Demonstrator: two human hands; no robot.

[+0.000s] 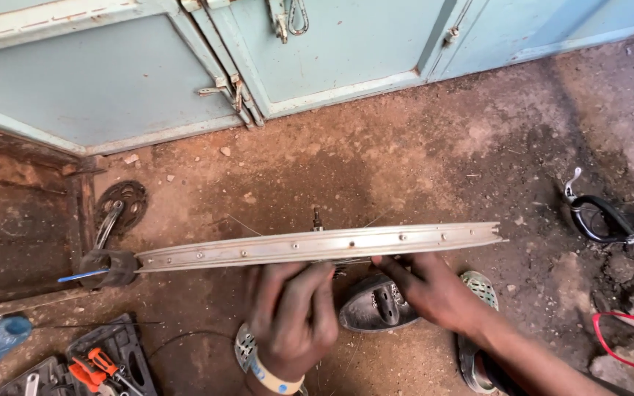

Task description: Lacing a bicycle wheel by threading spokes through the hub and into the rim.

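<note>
We hold bicycle wheel rim (317,246) edge-on above dirt floor (420,169), near pale blue doors (332,51).

Left hand (291,315): fingers curled shut under rim, seemingly around spokes; exact grip hidden.

Right hand (434,293): fingers bent, tips touching rim underside; whether they clasp anything, cannot tell.

Risks, our judgement:
- thin spokes could nick or trap fingers if wheel turns
- rim could tip sideways, support sits mid-span only
- far end near dark block with blue rod (104,270); could knock it
- screwdrivers in tool tray (104,363) and sandalled feet below, in drop path
</note>
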